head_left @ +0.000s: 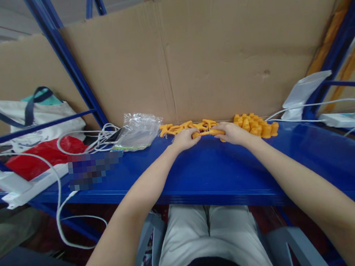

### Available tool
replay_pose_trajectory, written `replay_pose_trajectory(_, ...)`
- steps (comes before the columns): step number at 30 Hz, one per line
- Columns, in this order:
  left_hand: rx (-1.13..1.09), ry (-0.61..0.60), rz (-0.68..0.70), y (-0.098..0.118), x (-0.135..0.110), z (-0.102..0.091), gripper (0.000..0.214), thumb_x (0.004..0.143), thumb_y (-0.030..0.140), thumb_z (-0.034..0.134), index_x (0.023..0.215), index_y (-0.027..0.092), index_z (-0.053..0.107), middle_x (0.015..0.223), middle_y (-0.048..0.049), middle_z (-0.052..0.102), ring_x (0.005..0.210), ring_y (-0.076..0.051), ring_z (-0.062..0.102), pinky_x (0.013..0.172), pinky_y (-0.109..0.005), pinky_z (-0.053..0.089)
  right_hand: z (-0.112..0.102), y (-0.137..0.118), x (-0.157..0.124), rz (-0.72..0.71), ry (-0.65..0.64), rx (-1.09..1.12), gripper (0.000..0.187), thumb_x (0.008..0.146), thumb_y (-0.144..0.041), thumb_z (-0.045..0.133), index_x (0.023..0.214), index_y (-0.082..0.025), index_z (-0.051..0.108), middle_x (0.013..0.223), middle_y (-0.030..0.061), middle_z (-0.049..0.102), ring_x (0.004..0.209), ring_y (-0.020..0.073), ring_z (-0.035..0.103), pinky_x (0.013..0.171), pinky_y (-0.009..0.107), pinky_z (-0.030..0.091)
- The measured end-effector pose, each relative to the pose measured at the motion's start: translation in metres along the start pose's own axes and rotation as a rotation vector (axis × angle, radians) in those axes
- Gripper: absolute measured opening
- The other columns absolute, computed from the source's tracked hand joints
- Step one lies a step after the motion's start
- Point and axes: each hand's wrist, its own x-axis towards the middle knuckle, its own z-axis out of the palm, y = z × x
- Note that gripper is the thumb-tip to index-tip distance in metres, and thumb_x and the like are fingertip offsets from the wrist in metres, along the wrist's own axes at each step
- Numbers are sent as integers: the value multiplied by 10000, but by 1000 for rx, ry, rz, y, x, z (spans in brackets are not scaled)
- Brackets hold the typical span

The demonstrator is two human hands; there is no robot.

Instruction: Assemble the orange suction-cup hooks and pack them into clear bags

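Both my hands meet at the back of the blue shelf (219, 175). My left hand (185, 139) and my right hand (231, 133) are each closed on one end of a long orange plastic piece (208, 133) that lies between them. Behind my left hand lie several flat orange star-like pieces (177, 128). To the right of my right hand sits a heap of chunky orange parts (256, 125). My forearms stretch across the shelf from its front edge.
A cardboard sheet (213, 50) stands behind the shelf. A crumpled clear plastic bag (138, 130), white cables (81, 144), a power strip (28, 187), a red bag (44, 156) and a tote bag (34, 117) lie at left. A white charger and cable (305, 95) are at right.
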Motion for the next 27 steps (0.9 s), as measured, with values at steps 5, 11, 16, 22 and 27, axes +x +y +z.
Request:
replay_pose_trajectory(5,-32,-11,3,-2,1,2,245,868,289,585,1049,192,719,898,-49,735,870,-205,676,833,-322,516,-1,-3,0,23,26,49,461,816,-202,632,1276,-178,631,1221,144,653,1144,285,630,1017,434,478)
replay_pose_trajectory(11,-12,-30,-41,-4,1,-2,244,882,246,577,1075,184,712,887,-48,743,880,-195,681,857,-310,507,-2,5,0,146,45,300,455,772,-238,693,1212,-163,605,1184,141,667,953,239,692,850,408,576)
replay_pose_trajectory(16,0,-33,-31,-5,1,-2,268,873,220,592,1107,163,707,871,-59,747,875,-202,686,865,-317,500,-1,7,-1,285,10,601,245,826,-285,687,1040,-180,630,910,80,723,712,181,710,665,312,601)
replay_pose_trajectory(22,-30,-2,-60,-6,3,3,239,850,189,624,1068,146,714,953,-81,745,934,-215,694,881,-318,498,6,11,1,342,-21,768,187,838,-330,708,911,-176,633,691,56,701,595,168,686,607,297,606)
replay_pose_trajectory(27,-175,-41,-194,-5,5,4,252,872,222,638,1116,163,660,832,-41,720,735,-177,707,711,-285,547,12,15,2,357,30,817,231,794,-231,718,986,-179,601,948,79,712,662,147,709,658,304,613)
